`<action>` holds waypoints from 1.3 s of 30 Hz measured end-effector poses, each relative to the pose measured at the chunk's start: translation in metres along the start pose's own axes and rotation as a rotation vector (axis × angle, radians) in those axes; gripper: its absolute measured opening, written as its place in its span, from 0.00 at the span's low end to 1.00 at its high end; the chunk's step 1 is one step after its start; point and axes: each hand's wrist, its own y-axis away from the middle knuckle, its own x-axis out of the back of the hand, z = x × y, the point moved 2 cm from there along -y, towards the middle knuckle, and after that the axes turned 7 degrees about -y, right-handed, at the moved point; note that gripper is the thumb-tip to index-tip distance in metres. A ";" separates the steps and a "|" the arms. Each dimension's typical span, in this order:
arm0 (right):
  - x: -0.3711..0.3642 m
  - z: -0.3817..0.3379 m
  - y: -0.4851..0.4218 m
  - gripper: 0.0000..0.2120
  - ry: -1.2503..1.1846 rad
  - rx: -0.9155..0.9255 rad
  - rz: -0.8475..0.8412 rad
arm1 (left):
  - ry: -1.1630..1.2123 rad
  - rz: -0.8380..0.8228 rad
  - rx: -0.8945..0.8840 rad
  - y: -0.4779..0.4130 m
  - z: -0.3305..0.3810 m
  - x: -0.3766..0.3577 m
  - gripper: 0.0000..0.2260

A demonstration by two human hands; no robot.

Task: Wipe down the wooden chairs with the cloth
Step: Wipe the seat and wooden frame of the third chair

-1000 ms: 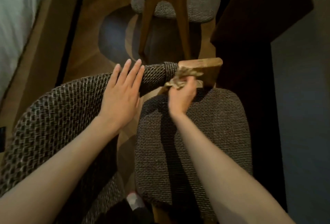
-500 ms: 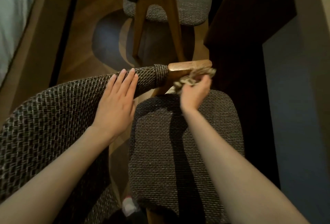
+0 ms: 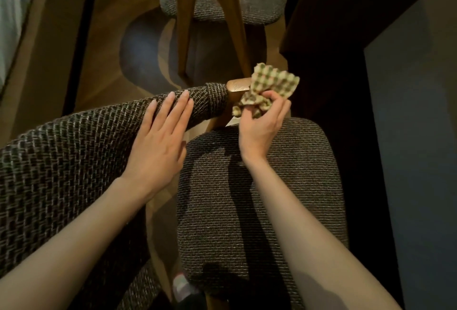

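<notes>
— What is closest to the camera?
— A wooden chair, seen from above. It has a curved backrest [image 3: 61, 161] in dark grey woven fabric and a matching padded seat [image 3: 259, 198].

— And the hands?
— The left hand [image 3: 158, 146] lies flat on the backrest's top edge, fingers straight and together. The right hand [image 3: 262, 126] is raised over the seat's far edge, its fingers curled round a small crumpled cloth [image 3: 272, 82] checked in green and cream.

— How does the cloth sit in that hand?
— It is bunched in the fingers, with a loose flap standing up beyond the fingertips. It covers part of the rounded, light-brown wooden end [image 3: 235, 86] of the backrest. I cannot tell whether it presses on the wood.

— And the room?
— A brown wooden floor [image 3: 103, 45] carries a rounded grey patch [image 3: 141, 45]. A dark brown cabinet [image 3: 333, 25] stands at right. Beyond the hands and well apart from them, a second chair shows tan wooden legs [image 3: 188, 25] and a grey woven seat.
</notes>
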 end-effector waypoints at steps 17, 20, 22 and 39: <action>-0.021 0.012 0.028 0.06 0.055 0.003 -0.115 | -0.041 0.122 -0.084 0.005 -0.009 -0.012 0.29; -0.037 0.039 0.039 0.08 0.099 -0.263 -0.237 | -0.038 0.122 -0.063 0.004 -0.006 -0.012 0.29; -0.045 0.056 0.039 0.10 0.118 -0.520 -0.298 | -0.024 0.122 -0.045 0.002 -0.004 -0.014 0.30; 0.005 0.064 -0.044 0.16 -0.130 -0.628 0.248 | 0.181 0.066 0.026 -0.023 0.031 -0.015 0.34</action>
